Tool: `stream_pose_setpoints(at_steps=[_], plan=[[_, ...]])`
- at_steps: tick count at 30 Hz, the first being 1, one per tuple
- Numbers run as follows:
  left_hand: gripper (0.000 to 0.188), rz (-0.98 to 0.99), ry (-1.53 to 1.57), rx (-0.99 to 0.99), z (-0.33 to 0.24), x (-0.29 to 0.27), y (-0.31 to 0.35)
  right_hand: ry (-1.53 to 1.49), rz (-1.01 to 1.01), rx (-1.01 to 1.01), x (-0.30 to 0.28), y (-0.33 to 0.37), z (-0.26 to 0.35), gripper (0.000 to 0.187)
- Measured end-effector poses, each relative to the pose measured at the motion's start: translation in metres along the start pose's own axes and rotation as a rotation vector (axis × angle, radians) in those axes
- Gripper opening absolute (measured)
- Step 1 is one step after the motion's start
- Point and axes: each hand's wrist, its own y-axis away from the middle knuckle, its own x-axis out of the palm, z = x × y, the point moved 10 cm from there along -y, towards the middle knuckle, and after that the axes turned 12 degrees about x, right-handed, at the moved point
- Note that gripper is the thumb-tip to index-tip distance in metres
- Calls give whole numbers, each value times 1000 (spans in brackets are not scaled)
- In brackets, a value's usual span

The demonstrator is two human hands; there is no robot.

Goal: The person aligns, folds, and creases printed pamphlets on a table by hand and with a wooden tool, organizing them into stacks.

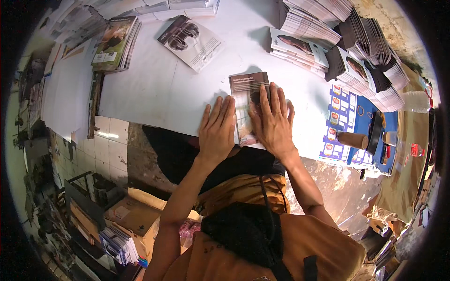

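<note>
A narrow brochure (241, 100) with a brown top band and a photo below lies on the white table near its front edge. My right hand (273, 122) rests flat on its right side, fingers stretched forward, hiding much of the photo. Along the brochure's left edge lies my left hand (216, 126), its fingers straight and close together on the table. Neither hand grips anything. Farther off to the left is a wider sheet or booklet (191, 43) picturing headphones.
Stacks of folded brochures (304, 51) crowd the right back. A booklet stack (115, 44) stands at the left, with paper piles behind it. At the right are a brown cylinder (353, 140), a blue tray (363, 117) and a plastic bottle (416, 102). A cardboard box (133, 215) sits below left.
</note>
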Motion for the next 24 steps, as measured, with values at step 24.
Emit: stream_pose_setpoints(at_steps=[24], plan=[[47,122,-95,64,-7,10,0,33,-19,-8,-2,1,0,71]])
